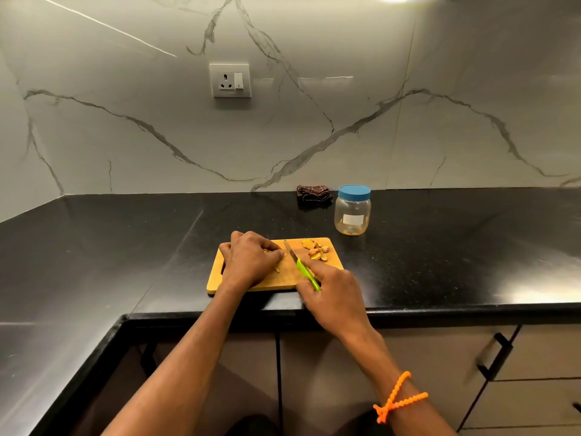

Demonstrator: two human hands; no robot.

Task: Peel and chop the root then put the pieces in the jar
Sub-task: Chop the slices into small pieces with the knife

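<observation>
A wooden cutting board [283,278] lies near the front edge of the black counter. My left hand [251,261] curls over a piece of the root [276,269] on the board's left half; most of that root is hidden under my fingers. My right hand [331,289] grips a knife [294,254] by its green handle, forefinger stretched along it, the blade pointing away just right of my left hand. A small heap of yellow-brown peels and pieces [316,249] lies at the board's far right corner. The clear jar [352,214] with its blue lid on stands behind the board to the right.
A folded dark cloth [313,194] lies against the marble wall, left of the jar. A wall socket [230,80] sits above the counter. The black counter [125,247] turns a corner at the left. Drawers with black handles [496,357] are below at the right.
</observation>
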